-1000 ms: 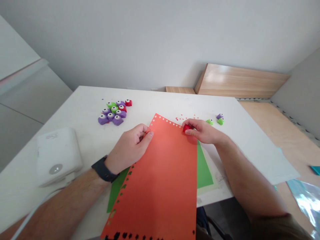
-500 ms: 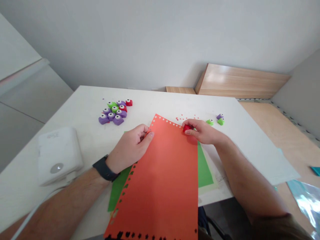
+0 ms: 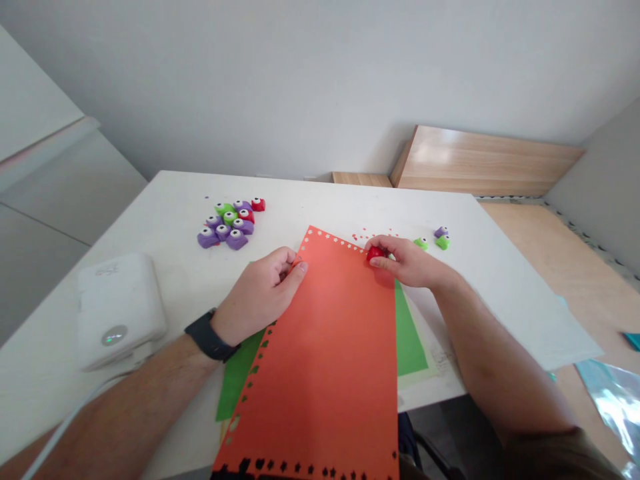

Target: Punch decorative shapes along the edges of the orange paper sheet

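2 grips shut: right hand (image 3: 410, 262) on a red craft punch (image 3: 375, 254), left hand (image 3: 257, 297) on orange paper (image 3: 345, 360).

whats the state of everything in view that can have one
left hand, pinching the edge of the orange paper
right hand, closed on a red paper punch
red paper punch, at the orange paper's top edge
orange paper, punched with small shapes along its edges, lying partly over green paper
green paper, flat, partly covered
other paper punches, sitting in a tight cluster
red paper bits, scattered on the table
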`<state>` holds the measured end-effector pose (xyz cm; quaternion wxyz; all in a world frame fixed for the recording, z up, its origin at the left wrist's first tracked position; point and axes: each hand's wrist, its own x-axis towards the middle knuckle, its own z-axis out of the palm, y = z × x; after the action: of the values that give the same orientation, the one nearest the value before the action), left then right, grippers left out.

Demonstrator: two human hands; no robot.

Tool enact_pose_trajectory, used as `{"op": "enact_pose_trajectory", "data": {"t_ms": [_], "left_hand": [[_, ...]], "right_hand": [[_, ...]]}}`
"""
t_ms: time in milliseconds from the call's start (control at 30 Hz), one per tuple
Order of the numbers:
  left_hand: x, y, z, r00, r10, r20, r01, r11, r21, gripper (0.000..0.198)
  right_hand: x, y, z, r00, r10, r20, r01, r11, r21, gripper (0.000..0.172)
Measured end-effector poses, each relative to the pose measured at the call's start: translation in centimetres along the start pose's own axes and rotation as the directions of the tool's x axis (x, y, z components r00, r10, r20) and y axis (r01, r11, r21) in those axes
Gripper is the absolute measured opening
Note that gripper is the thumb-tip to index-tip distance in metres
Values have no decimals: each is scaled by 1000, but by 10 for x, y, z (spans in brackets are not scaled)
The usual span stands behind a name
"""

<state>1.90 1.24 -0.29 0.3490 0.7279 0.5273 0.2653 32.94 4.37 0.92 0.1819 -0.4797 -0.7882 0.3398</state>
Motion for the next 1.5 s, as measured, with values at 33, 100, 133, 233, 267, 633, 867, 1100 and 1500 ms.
{"op": "enact_pose_trajectory", "data": {"t_ms": [33, 100, 133, 233, 267, 633, 867, 1100, 1500], "left_hand": [[0, 0, 0, 1000, -4, -4, 4, 1000, 0, 28], [0, 0, 0, 1000, -9, -4, 9, 1000, -3, 28], [0, 0, 0, 1000, -8, -3, 8, 1000, -3, 28], [0, 1, 0, 1000, -5, -4, 5, 1000, -6, 27], [0, 1, -1, 1000, -4, -5, 4, 1000, -6, 27], [0, 0, 0, 1000, -1, 0, 1, 1000, -5, 28], [0, 0, -1, 1000, 3, -6, -3, 1000, 9, 28], [0, 0, -1, 1000, 1, -4, -1, 1000, 4, 27], [-1, -1, -1, 1000, -9, -10, 9, 1000, -6, 28]], "right_hand": [[0, 1, 0, 1000, -8, -2, 8, 1000, 7, 21], [0, 1, -1, 1000, -23, 3, 23, 1000, 16, 22], [0, 2, -1, 1000, -29, 8, 29, 999, 17, 23], [-1, 3, -3, 999, -36, 26, 36, 999, 5, 23], [-1, 4, -4, 999, -35, 33, 36, 999, -1, 22], [-1, 3, -4, 998, -49, 49, 50, 999, -20, 22], [1, 0, 0, 999, -23, 44, 24, 999, -24, 21], [2, -1, 1, 999, -14, 41, 16, 999, -33, 18], [1, 3, 1, 1000, 0, 4, 0, 1000, -2, 21]]}}
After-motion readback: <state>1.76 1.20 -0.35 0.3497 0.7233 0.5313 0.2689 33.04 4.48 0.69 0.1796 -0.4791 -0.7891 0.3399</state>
